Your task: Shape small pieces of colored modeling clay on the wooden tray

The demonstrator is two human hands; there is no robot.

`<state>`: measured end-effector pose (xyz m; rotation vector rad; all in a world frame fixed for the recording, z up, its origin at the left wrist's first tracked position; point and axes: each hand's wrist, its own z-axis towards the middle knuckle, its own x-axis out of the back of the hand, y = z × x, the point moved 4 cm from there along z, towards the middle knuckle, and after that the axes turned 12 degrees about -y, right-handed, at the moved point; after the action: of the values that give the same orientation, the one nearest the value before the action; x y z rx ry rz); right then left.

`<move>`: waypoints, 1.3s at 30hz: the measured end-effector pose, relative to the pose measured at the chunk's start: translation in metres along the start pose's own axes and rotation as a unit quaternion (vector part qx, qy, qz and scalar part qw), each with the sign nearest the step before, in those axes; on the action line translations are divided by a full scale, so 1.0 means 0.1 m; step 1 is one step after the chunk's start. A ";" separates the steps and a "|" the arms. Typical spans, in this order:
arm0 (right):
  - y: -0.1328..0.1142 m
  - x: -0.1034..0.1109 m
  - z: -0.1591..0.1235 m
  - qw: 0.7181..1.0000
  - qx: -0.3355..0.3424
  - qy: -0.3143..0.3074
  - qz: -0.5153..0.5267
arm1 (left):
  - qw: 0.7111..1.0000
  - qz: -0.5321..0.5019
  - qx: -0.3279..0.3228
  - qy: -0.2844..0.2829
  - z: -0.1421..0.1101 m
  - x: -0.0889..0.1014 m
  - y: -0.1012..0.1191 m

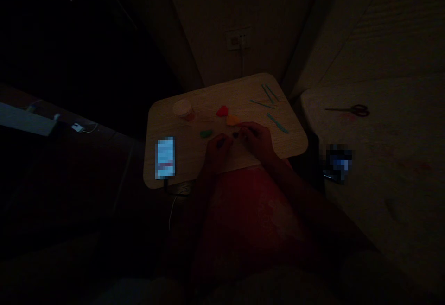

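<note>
Dim light, small wooden table (pixel 189 166). Right hand (pixel 260 140) and left hand (pixel 217 151) over its near side, both curled narrow; from here I can't tell if either grips anything. Bright orange lump (pixel 232 120) by the right one. Smallest: dark roundish lump (pixel 235 135) between the hands.

Tabletop (pixel 189 163) is tan, fine wood grain. Modelling lumps: one bright red (pixel 222 111), one orange (pixel 232 120), one green (pixel 206 133), small one (pixel 235 135) reads near-black, true hue lost in the dark. Flat tool (pixel 277 123) and thin sticks (pixel 262 104) are teal. Tub (pixel 182 109) has a pale top, reddish tint low down. Phone screen (pixel 165 157) glows light blue, reddish band across. Surface below the table edge (pixel 239 198) is deep red with a mottled, paler orange patch. Side surface (pixel 378 240) is dull beige, faint reddish blotches. Scissors (pixel 359 110) look dark. Wall socket (pixel 238 39) is off-white.
</note>
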<state>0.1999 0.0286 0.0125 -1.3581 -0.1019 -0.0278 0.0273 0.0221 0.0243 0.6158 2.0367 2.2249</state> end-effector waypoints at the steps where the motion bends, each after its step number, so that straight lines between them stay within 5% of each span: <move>1: 0.01 0.00 0.00 1.000 0.004 -0.004 0.002 | 1.000 0.003 -0.001 0.001 0.00 0.00 0.00; 23: -0.03 -0.01 0.00 1.000 -0.004 0.016 0.012 | 1.000 0.020 -0.015 0.006 0.00 0.01 -0.01; 32: -0.10 0.05 0.00 0.991 0.093 0.046 -0.089 | 0.999 0.033 -0.022 0.023 0.03 0.02 -0.05; 39: -0.03 0.00 -0.01 0.993 0.054 0.030 -0.102 | 0.981 0.186 -0.044 0.034 0.05 -0.05 -0.02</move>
<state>0.1995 0.0265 0.0155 -1.2331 -0.1888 -0.2314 0.0333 0.0256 0.0209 0.9983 1.9731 2.5517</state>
